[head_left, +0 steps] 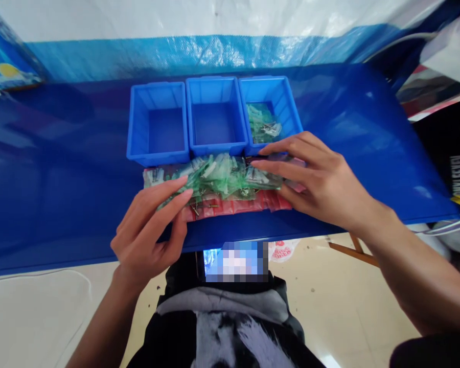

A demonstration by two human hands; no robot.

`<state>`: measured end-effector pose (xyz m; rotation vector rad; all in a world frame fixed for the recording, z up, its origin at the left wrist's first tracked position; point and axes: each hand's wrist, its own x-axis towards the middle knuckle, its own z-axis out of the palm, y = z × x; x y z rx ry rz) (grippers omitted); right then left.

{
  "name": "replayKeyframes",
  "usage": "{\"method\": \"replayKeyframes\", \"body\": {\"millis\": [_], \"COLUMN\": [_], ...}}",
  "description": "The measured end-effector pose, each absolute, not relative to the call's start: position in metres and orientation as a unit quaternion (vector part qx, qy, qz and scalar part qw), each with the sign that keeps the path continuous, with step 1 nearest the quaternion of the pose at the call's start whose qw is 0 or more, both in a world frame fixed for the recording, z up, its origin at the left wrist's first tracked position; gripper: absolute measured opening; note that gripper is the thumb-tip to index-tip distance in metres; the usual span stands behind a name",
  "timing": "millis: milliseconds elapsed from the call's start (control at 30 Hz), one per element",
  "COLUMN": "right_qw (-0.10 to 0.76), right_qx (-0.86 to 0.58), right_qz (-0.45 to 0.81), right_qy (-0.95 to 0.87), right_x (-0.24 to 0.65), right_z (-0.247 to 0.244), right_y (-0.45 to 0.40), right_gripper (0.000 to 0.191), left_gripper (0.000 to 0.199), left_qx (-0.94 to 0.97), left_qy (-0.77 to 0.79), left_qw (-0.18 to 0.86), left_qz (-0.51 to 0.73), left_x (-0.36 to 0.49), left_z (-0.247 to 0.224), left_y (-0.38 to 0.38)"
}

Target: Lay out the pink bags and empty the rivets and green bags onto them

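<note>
A heap of small green zip bags [226, 176] with plugs and screws inside lies on a row of red plastic bags [249, 204] on the blue table. My left hand [149, 225] rests at the heap's left side, its fingers stretched out and their tips on the green bags. From the right, my right hand [318, 179] lies over the other end of the heap, fingers apart. Its fingertips touch the bags, just in front of the right blue bin [291, 110]. Several green bags [258, 120] with metal pieces sit in that bin.
A left blue bin [158, 158] and a middle blue bin [218, 149] stand beside the right one on the table [341, 138]. Behind hangs a white and blue sheet [176, 51]. A phone [235, 261] with a lit screen rests at my lap. Dark bags crowd the right edge.
</note>
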<state>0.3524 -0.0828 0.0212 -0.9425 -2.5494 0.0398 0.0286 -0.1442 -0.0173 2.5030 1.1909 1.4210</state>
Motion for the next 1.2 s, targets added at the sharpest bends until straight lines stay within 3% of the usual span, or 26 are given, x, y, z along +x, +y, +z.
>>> {"method": "replayKeyframes", "body": {"millis": [200,267,367,400,467,500,567,700,800,1000,1200], "right_qw": [0.279,0.266,0.164,0.106,0.014,-0.014,-0.076,-0.075,-0.074,-0.035,0.027], "right_qx": [-0.374,-0.390,-0.408,-0.405,-0.389,-0.384,-0.351,-0.389,-0.397,-0.391,-0.368], "right_qz": [0.005,0.017,0.005,0.017,0.030,0.032,0.037,0.039,0.061,0.076,0.141], "right_qy": [-0.885,-0.881,-0.898,-0.908,-0.920,-0.922,-0.933,-0.917,-0.913,-0.917,-0.919], "right_x": [0.362,0.365,0.367,0.367,0.365,0.362,0.356,0.345,0.342,0.342,0.348], "right_z": [0.039,0.049,0.055,0.053,0.047,0.043,0.037,0.040,0.046,0.045,0.049], "right_y": [-0.080,-0.059,-0.004,0.018,0.056,0.070,0.086,0.077,0.064,0.062,0.058], "right_gripper": [0.047,0.044,0.030,0.037,0.073,0.079,0.063,0.064,0.053,0.056,0.033], "left_gripper": [0.045,0.039,0.040,0.042,0.048,0.049,0.046,0.029,0.029,0.028,0.020], "left_qx": [0.830,0.878,0.927,0.940,0.952,0.955,0.955,0.939,0.930,0.942,0.915], "left_qy": [0.362,0.321,0.316,0.297,0.279,0.270,0.261,0.286,0.306,0.275,0.323], "left_qw": [-0.047,-0.048,-0.013,0.000,0.022,0.024,0.023,0.051,0.096,0.006,0.084], "left_qz": [0.422,0.353,0.200,0.169,0.122,0.116,0.139,0.185,0.180,0.194,0.227], "left_x": [0.016,0.012,0.010,0.009,0.009,0.008,0.008,0.010,0.012,0.012,0.013], "left_z": [0.008,0.021,0.034,0.036,0.036,0.035,0.030,0.025,0.024,0.018,0.015], "left_y": [-0.108,-0.078,-0.031,-0.018,-0.001,0.003,0.004,-0.008,-0.013,-0.012,-0.012]}}
